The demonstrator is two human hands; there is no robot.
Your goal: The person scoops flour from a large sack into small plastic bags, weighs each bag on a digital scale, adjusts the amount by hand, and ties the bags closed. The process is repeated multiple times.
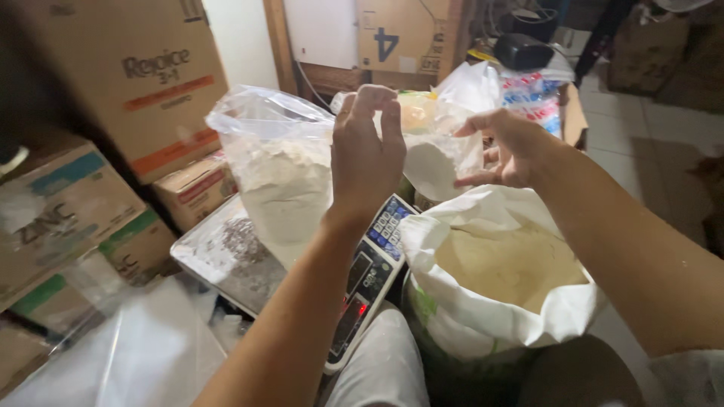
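Note:
My left hand [367, 151] is raised in front of me, its fingers pinched on the top edge of a clear plastic bag [283, 169] half full of white flour. The bag rests on the metal pan of a weighing scale [226, 256]. My right hand [507, 147] is up beside it, fingers curled around a white scoop [431, 169] that shows through the clear plastic. Just below my right hand stands an open white sack [498, 279] with its rim rolled down, filled with pale flour.
The scale's keypad and red display [369, 275] face me between the arms. Cardboard boxes [128, 83] are stacked at the left. Loose clear plastic bags [128, 354] lie at the lower left. More bags and packets [528, 87] sit behind the sack.

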